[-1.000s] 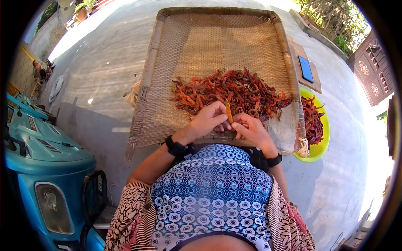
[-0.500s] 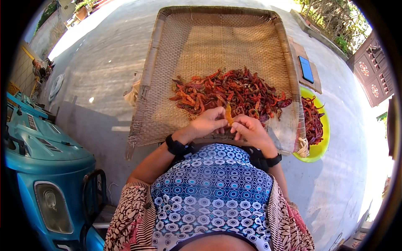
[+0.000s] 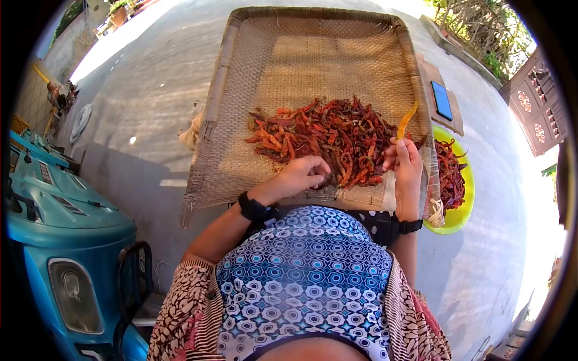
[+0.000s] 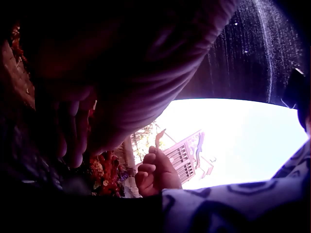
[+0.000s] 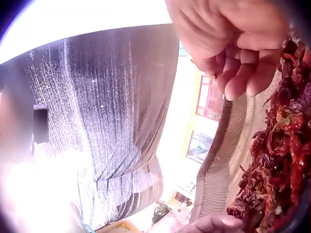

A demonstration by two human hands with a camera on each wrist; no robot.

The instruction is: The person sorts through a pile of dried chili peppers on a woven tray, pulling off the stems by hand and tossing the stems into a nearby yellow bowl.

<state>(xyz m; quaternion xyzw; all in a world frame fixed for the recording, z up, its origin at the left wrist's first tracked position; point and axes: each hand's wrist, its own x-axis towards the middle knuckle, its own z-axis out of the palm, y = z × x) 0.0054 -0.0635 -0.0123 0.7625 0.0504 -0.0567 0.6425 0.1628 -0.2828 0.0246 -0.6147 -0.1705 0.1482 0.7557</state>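
My right hand [image 3: 404, 162] pinches a long yellow-orange dried chili pepper [image 3: 407, 119] between thumb and fingertips, its free end pointing up and away near the right rim of the woven tray [image 3: 337, 57]. In the left wrist view the same chili [image 4: 160, 138] stands up from the right hand [image 4: 158, 174]. Loosely bent, the fingers of my left hand [image 3: 304, 174] hang at the near edge of the heap of dried red chilies [image 3: 337, 129], with nothing seen in them. The right wrist view shows part of the heap [image 5: 272, 165] close beside the right hand [image 5: 233, 43].
A yellow-green basin [image 3: 466, 210] with more red chilies stands to the tray's right. Beyond it a phone [image 3: 441, 100] lies on a flat brown board. A blue vehicle [image 3: 72, 222] is close on the left. A pale cloth bag [image 3: 191, 133] sits by the tray's left rim.
The hands, earlier together on the yellow chili over the tray's near edge, are now apart. The right hand has carried it right and forward; the left has stayed almost in place.
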